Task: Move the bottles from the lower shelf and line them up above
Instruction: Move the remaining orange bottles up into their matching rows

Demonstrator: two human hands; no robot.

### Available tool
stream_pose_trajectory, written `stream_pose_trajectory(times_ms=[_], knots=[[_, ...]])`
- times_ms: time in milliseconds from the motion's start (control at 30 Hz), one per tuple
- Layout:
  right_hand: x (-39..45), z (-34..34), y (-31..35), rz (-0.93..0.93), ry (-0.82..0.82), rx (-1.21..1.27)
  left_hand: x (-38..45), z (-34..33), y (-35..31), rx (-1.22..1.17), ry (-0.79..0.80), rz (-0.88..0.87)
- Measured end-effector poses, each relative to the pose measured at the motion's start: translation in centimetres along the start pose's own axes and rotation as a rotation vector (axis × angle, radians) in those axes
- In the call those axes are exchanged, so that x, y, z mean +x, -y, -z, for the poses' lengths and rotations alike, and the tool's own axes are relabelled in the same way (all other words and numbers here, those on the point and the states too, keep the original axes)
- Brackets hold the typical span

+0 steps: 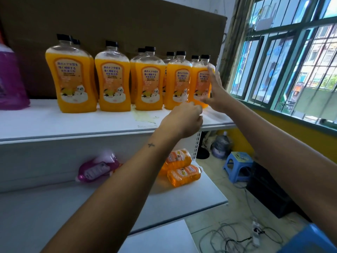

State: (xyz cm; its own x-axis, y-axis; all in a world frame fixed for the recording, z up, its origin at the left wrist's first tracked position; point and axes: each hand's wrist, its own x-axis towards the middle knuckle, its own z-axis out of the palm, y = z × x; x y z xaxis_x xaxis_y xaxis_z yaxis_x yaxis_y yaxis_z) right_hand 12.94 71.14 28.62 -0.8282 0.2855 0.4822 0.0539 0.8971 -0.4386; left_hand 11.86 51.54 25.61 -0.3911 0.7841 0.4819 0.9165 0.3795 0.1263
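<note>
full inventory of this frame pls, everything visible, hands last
upright orange bottles: nine caps visible, orange with black caps, two deep on the upper shelf
upper shelf: one, white, stained near the middle
lying orange bottles: two, orange, on their sides on the lower shelf
pink bottle: one, pink, lying on the lower shelf
lower shelf: one, white
purple container: one, far left of upper shelf
cardboard sheet: one, brown, behind the bottles
stool: one, blue, on the floor
cables: tangle, on the floor
window: green frame, right
left hand: fingers curled, low in front of the rightmost bottles
right hand: fingers straight, against the rightmost upright bottle
</note>
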Motion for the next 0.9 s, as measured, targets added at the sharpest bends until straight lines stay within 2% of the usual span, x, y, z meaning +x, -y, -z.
stream_pose_trajectory(times_ms=[100, 167, 233, 300, 400, 567, 800, 900], knots=[[-4.5, 0.0, 2.3, 0.003, 0.008, 0.147, -1.9, 0.6, -0.7, -0.221, -0.203, 0.012], [-8.6, -0.2, 3.8, 0.031, -0.097, 0.295, -4.9, 0.3, -1.7, -0.491, -0.402, 0.03], [-13.5, -0.8, 5.1, 0.031, -0.238, 0.417, -8.9, -0.8, -2.5, -0.642, -0.568, 0.022], [-18.5, -1.9, 6.0, 0.019, -0.312, 0.54, -12.7, -2.9, -2.7, -0.706, -0.608, 0.035], [-25.4, -4.8, 6.0, -0.048, -0.312, 0.648, -17.2, -6.7, -2.3, -0.754, -0.529, 0.141], [-32.1, -11.1, 4.0, -0.274, -0.212, 0.668, -21.8, -11.3, -1.5, -0.755, -0.339, 0.275], [-32.6, -16.2, 0.3, -0.462, -0.125, 0.733, -22.0, -16.3, 0.6, -0.729, -0.091, 0.41], [-30.9, -18.1, -2.3, -0.544, -0.122, 0.742, -20.8, -18.2, 1.5, -0.796, 0.051, 0.51]])
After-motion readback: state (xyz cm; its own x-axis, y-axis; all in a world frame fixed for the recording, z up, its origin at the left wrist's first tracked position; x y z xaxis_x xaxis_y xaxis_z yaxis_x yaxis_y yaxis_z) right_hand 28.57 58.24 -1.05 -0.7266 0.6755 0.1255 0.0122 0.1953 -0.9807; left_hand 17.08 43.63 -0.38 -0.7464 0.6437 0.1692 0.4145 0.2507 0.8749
